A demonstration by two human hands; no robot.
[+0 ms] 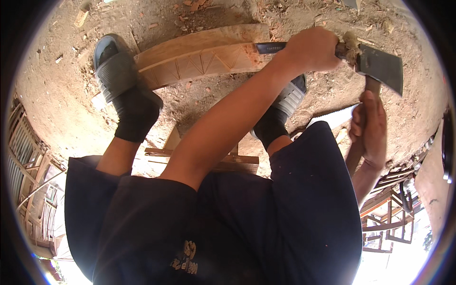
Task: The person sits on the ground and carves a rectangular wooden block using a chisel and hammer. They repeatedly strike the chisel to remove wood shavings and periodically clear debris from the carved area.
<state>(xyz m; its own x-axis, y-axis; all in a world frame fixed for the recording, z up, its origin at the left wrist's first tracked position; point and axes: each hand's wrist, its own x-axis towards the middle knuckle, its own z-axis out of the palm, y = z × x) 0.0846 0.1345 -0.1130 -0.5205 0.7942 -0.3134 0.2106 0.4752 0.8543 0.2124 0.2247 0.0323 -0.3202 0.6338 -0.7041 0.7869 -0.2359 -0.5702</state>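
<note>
My left hand (311, 50) grips a dark chisel (270, 47), whose blade lies at the right end of a pale wooden board (199, 61) carved with zigzag grooves. My right hand (373, 126) holds the wooden handle of a hatchet, its broad metal head (382, 69) beside the chisel's butt end; whether they touch I cannot tell. The board lies on the ground between and beyond my feet, its left end against my left sandal (111, 76). My right sandal (292, 95) is partly hidden behind my left forearm.
Dirt ground (57, 114) is strewn with chips. A metal blade, perhaps a saw (332, 116), lies right of my right foot. Wooden slats (244, 160) lie under my legs. Stacked wooden frames (387, 221) stand at the lower right, more timber (31, 175) at the far left.
</note>
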